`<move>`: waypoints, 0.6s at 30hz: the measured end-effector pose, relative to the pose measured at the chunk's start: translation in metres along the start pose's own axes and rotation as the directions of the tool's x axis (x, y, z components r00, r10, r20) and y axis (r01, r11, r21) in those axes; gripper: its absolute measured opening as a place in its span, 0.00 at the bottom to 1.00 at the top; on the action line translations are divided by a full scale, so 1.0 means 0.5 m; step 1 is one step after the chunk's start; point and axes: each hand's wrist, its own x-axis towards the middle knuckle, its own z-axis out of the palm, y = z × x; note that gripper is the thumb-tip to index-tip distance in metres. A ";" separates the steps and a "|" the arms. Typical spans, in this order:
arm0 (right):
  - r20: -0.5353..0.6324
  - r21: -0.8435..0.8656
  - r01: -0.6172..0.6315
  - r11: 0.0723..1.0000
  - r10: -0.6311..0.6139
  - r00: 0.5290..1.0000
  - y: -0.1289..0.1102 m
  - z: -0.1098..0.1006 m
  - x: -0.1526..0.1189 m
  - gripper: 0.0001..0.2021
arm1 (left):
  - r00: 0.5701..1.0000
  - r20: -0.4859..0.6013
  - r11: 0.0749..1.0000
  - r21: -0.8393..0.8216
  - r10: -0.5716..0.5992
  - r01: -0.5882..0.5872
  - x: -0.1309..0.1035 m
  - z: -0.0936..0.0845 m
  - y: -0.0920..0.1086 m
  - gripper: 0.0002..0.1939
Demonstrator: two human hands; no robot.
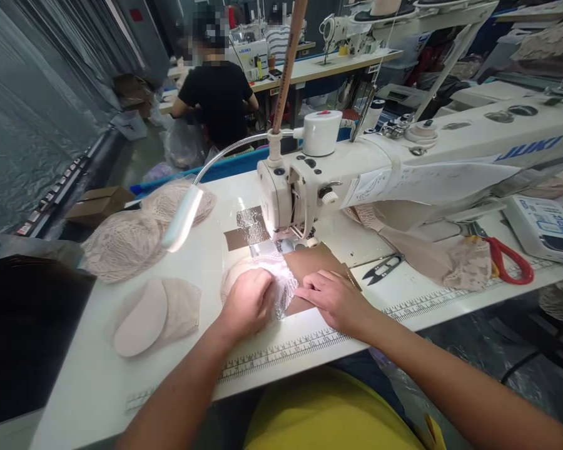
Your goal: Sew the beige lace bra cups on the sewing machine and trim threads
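Under the needle area of a white sewing machine (pixel 281 200) lies a pale lace piece (pixel 284 284), brightly lit. My left hand (pixel 251 300) is closed on the left part of this lace piece, with its fingers curled under. At the lace's right edge rests my right hand (pixel 331 297), fingers bent and the index fingertip touching the fabric. What the right hand's curled fingers hold, if anything, is hidden. A brown sheet (pixel 316 262) is beneath the lace and the right hand.
Lace cups (pixel 122 247) and a beige cup piece (pixel 141 319) lie on the left. Thread snips (pixel 383 269), red-handled scissors (pixel 511 261) and beige fabric (pixel 431 253) are on the right. A lamp (pixel 182 219) overhangs the table. Another person (pixel 216 94) sits beyond.
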 end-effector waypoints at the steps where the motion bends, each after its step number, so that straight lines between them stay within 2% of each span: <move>1: -0.006 0.004 0.000 1.000 0.000 1.000 0.000 0.001 -0.001 0.19 | 1.000 0.021 1.000 0.016 0.024 -0.024 0.000 0.000 0.000 0.08; 5: -0.017 0.004 -0.004 1.000 0.004 1.000 0.000 0.004 -0.003 0.19 | 0.986 0.071 0.982 0.100 0.153 -0.159 -0.004 0.007 0.000 0.12; 8: -0.016 -0.009 0.000 1.000 0.000 1.000 -0.001 0.005 -0.004 0.19 | 0.976 0.076 0.964 0.156 0.205 -0.214 -0.006 0.013 0.000 0.14; 18: -0.006 0.005 -0.005 1.000 0.005 1.000 -0.002 -0.001 -0.002 0.18 | 0.974 0.109 0.945 0.245 0.196 -0.218 -0.002 0.027 0.009 0.17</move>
